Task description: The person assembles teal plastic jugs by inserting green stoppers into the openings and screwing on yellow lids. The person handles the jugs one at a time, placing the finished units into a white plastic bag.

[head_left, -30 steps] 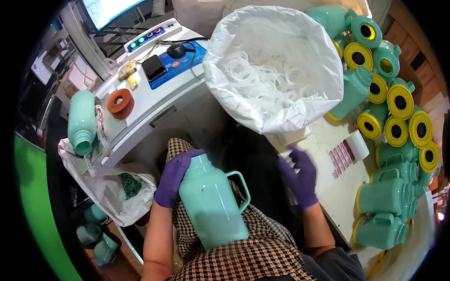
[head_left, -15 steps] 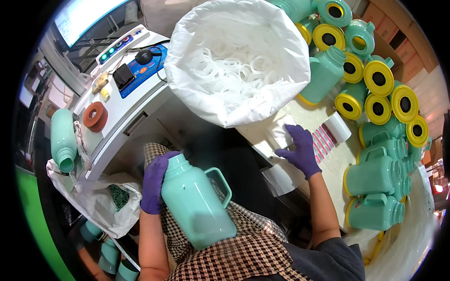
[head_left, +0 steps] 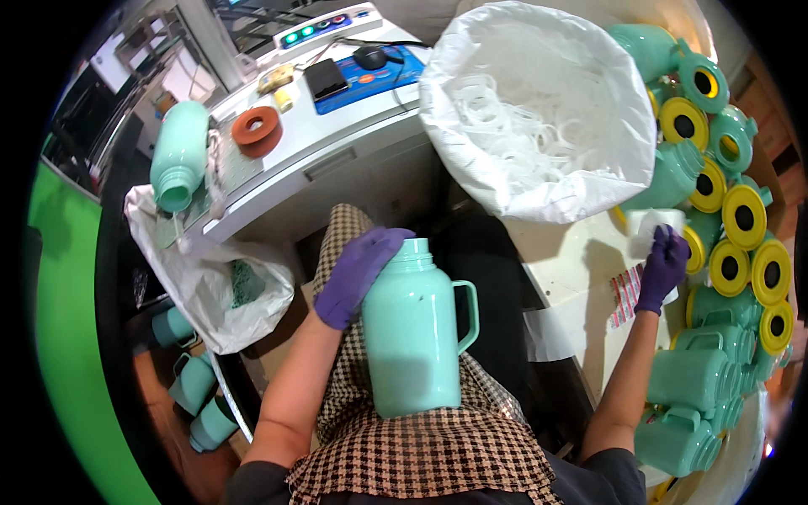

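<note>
A mint-green plastic jug point(head_left: 414, 345) with a threaded neck and side handle stands nearly upright on my lap, against the checked apron. My gloved left hand point(head_left: 364, 273) grips it at the neck and shoulder, from the left side. Out over the right-hand table, my gloved right hand point(head_left: 663, 268) has its fingers closed on a white folded cloth or pad point(head_left: 656, 227), blurred so its kind is unclear. Just left of that hand, a strip of red-and-white stickers point(head_left: 626, 295) lies on the table.
A large white sack point(head_left: 539, 198) of translucent rings point(head_left: 522, 126) stands ahead. Many similar jugs point(head_left: 694, 374), several with yellow rims, are stacked at right. On the left worktop are brown tape point(head_left: 257, 132), a phone point(head_left: 326, 78) and another jug point(head_left: 181, 151); an open bag point(head_left: 202, 278) hangs below.
My right hand has moved right and away, lifting the white cloth or pad from the table. The jug has been turned more upright under my left hand. The head view has swung left.
</note>
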The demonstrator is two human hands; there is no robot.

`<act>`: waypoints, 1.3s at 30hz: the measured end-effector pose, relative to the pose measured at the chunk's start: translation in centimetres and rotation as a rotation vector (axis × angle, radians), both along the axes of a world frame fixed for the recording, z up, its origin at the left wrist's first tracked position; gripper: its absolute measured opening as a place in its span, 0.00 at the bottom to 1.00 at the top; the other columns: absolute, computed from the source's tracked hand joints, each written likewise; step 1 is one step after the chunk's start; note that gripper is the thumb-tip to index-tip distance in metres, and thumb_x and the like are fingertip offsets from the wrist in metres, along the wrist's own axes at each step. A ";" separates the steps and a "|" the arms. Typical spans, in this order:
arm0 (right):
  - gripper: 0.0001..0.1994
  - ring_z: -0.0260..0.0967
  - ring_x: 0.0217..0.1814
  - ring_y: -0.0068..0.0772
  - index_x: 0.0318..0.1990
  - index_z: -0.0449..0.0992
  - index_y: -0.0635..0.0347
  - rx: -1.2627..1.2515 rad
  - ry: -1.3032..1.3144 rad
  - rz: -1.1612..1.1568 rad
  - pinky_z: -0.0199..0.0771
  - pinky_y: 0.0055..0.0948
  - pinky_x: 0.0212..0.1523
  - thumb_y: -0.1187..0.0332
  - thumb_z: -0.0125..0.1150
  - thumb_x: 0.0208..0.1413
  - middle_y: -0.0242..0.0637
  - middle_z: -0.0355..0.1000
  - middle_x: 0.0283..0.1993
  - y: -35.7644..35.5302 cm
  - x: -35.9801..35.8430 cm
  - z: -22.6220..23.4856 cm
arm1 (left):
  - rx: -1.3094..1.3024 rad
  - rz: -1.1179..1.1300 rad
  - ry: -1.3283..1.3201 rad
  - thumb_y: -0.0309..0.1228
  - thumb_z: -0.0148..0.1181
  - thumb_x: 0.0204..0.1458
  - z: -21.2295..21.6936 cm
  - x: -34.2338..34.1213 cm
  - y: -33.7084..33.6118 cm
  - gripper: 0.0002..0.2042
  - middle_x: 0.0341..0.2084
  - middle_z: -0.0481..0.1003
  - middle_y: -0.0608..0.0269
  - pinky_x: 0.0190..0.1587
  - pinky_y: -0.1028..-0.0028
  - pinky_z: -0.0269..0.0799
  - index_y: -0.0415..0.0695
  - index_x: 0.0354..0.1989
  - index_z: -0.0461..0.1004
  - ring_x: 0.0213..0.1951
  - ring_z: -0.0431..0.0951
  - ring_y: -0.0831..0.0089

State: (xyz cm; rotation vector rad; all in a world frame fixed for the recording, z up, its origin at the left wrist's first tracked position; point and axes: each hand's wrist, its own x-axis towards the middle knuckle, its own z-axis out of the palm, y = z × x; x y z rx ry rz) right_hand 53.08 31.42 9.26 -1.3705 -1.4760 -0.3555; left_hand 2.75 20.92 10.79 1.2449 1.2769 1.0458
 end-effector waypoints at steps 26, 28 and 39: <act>0.05 0.72 0.42 0.30 0.34 0.79 0.64 -0.384 0.468 0.953 0.71 0.30 0.46 0.76 0.68 0.49 0.35 0.74 0.35 -10.3 -18.7 3.0 | 0.026 -0.014 0.325 0.43 0.61 0.61 1.7 -0.6 0.6 0.18 0.26 0.76 0.70 0.35 0.76 0.71 0.38 0.44 0.82 0.29 0.72 0.82; 0.08 0.71 0.39 0.29 0.32 0.78 0.63 -0.558 0.534 1.059 0.70 0.27 0.41 0.73 0.72 0.47 0.33 0.74 0.34 -11.8 -23.1 2.7 | -0.020 -0.041 0.252 0.42 0.62 0.60 2.6 -0.5 0.6 0.17 0.25 0.76 0.71 0.33 0.78 0.69 0.38 0.45 0.82 0.29 0.71 0.83; 0.14 0.57 0.26 0.10 0.33 0.67 0.56 -1.079 0.826 1.118 0.62 0.17 0.26 0.68 0.72 0.56 0.22 0.62 0.28 -10.3 -29.0 -0.9 | 0.104 0.073 0.030 0.29 0.62 0.60 -1.1 -2.1 -1.8 0.08 0.29 0.74 0.73 0.36 0.81 0.66 0.36 0.40 0.80 0.32 0.68 0.86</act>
